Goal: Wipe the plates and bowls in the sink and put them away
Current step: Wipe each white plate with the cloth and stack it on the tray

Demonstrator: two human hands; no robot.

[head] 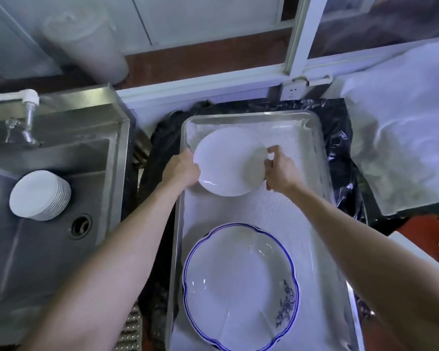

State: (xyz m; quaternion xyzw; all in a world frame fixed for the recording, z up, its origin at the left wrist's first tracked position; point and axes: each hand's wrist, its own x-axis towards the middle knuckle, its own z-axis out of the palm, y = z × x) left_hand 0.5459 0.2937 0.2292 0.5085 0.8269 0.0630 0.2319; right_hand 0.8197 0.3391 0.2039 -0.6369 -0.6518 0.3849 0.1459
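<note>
While both arms are reaching out over the metal tray (pixel 317 138), the left hand (pixel 181 171) is gripping the left rim of a plain white plate (pixel 226 160), fingers curled under the edge and thumb side against it. The right hand (pixel 279 171) is pinching the plate's right rim, with its fingers bent around the edge. The plate is being held tilted over the far half of the tray — whether its lower edge is touching the white liner cloth (pixel 276 211) beneath cannot be told.

In the near half of the tray a large scalloped bowl with a blue rim line and a blue flower motif (pixel 238 287) is sitting on the cloth, with a dark edge showing under its far side. The tray itself is resting on crumpled black plastic sheeting (pixel 340 127).

To the left, a stainless steel sink (pixel 48 249) is holding a stack of white plates (pixel 39 195), lying tilted near the basin's far left, just beyond the round drain (pixel 81 226). A tap (pixel 28 117) with a white fitting is standing above the sink's back edge.

Along the wall behind the tray a white socket (pixel 292 92) is showing under a white window frame (pixel 299 34) — and pale plastic sheeting (pixel 403 135) is covering the surface to the right.
</note>
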